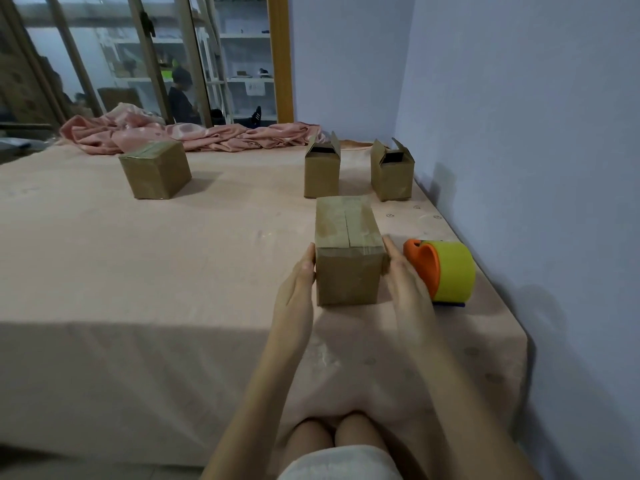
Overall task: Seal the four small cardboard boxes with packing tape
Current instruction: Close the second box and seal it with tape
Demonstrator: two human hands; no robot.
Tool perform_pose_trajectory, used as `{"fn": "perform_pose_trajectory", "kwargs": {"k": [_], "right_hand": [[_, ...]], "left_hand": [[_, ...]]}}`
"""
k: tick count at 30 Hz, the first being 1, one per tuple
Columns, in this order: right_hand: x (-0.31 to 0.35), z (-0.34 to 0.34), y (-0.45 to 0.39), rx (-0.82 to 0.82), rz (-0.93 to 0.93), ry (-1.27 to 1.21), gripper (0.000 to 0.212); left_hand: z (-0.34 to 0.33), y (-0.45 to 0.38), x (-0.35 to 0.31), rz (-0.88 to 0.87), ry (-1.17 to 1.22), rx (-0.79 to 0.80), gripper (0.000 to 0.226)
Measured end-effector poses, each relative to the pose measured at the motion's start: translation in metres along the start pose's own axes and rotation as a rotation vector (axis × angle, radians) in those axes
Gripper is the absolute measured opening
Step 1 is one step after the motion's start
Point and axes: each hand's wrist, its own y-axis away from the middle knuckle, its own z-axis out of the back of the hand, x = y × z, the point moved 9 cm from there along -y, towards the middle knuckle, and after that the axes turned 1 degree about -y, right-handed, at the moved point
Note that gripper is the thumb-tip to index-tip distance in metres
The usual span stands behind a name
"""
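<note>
A small cardboard box with clear tape along its closed top stands near the front right of the table. My left hand presses flat against its left side and my right hand against its right side. A tape dispenser, orange with a yellow-green roll, lies just right of my right hand. A second closed, taped box sits at the back left. Two boxes with flaps standing open, one and another, are at the back right.
A pink cloth covers the table, whose right edge runs close to a blue-grey wall. A crumpled pink sheet lies along the back edge. Behind glass panes a person sits among shelves. My knees show below.
</note>
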Motion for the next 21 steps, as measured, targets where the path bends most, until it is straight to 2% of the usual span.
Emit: {"fn": "perform_pose_trajectory", "kwargs": {"k": [1,3,8,15,21], "right_hand": [[-0.005,0.008,-0.001,-0.052,-0.034,-0.115,0.028],[-0.006,0.017,-0.002,-0.096,-0.058,-0.133,0.029],[0.014,0.023,-0.004,-0.105,0.067,0.162,0.024],[0.017,0.024,0.001,-0.243,0.119,0.249,0.024],[0.021,0.032,-0.005,-0.183,0.101,0.252,0.015]], "left_hand": [[0.004,-0.002,0.002,0.006,0.036,-0.012,0.038],[0.013,-0.004,0.002,-0.006,0.049,-0.055,0.033],[0.021,-0.006,0.002,-0.051,-0.095,-0.151,0.026],[0.018,-0.005,0.001,-0.069,-0.111,-0.235,0.025],[0.024,-0.006,0.005,-0.018,-0.041,-0.209,0.02]]}}
